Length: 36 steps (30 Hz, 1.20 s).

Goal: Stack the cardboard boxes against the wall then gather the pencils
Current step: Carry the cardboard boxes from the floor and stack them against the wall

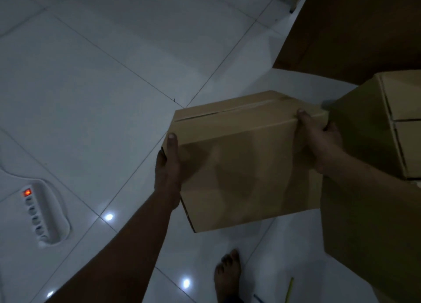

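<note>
Box (pixel 246 170) held clear of the floor (pixel 114 74). Left hand (pixel 167 166) clamps its left side, thumb on the top edge; right hand (pixel 319 140) grips its top right corner. Risk: squeeze-only hold, may slip onto the foot (pixel 227 277) below. Stacked boxes (pixel 360 131) just beside on the right, corner could snag. Pencil (pixel 290 288) near the foot. Floor open leftward, power strip (pixel 37 213) far left.

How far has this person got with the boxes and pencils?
Stacked boxes already stand on the right. The left hand and right hand grip another cardboard box off the floor. A yellow pencil and blue pencil lie ungathered by the foot.
</note>
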Motion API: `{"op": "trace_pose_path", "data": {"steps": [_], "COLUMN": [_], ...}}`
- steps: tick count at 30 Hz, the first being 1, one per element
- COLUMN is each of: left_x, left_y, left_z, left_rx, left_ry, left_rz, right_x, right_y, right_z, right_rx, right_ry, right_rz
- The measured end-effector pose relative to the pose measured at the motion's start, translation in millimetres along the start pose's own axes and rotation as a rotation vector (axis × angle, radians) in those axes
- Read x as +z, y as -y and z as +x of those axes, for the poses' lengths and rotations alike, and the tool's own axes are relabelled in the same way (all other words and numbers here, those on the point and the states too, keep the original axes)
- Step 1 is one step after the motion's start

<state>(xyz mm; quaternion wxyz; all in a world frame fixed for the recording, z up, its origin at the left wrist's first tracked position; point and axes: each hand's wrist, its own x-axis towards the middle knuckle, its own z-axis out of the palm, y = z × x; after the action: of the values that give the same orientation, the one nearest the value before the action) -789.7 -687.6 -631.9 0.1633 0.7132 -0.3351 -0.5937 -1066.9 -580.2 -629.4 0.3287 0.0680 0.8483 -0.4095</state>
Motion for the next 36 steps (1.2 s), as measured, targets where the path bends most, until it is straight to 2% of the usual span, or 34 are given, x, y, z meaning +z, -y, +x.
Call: {"op": "trace_pose_path", "data": {"steps": [5,15,25,36], "left_x": [2,-23,-51,-67], "left_y": [-1,-17,-63,-96], "left_z": [-7,-85,-242,-472], "left_rx": [-0.050,0.084,0.289,0.539], "left_ry": [-0.103,-0.146,-0.094,0.028], "left_rz": [-0.065,-0.070,-0.056,-0.101], "right_x": [-7,-67,-209,-402], "right_y": [-5,4,49,55], "right_z": [-12,-82,-213,-368], "right_rx": [-0.018,-0.056,-0.191,-0.351], "right_ry": [0.012,-0.008,-0.043,-0.114], "right_rz": [-0.014,0.053,0.176,0.398]}}
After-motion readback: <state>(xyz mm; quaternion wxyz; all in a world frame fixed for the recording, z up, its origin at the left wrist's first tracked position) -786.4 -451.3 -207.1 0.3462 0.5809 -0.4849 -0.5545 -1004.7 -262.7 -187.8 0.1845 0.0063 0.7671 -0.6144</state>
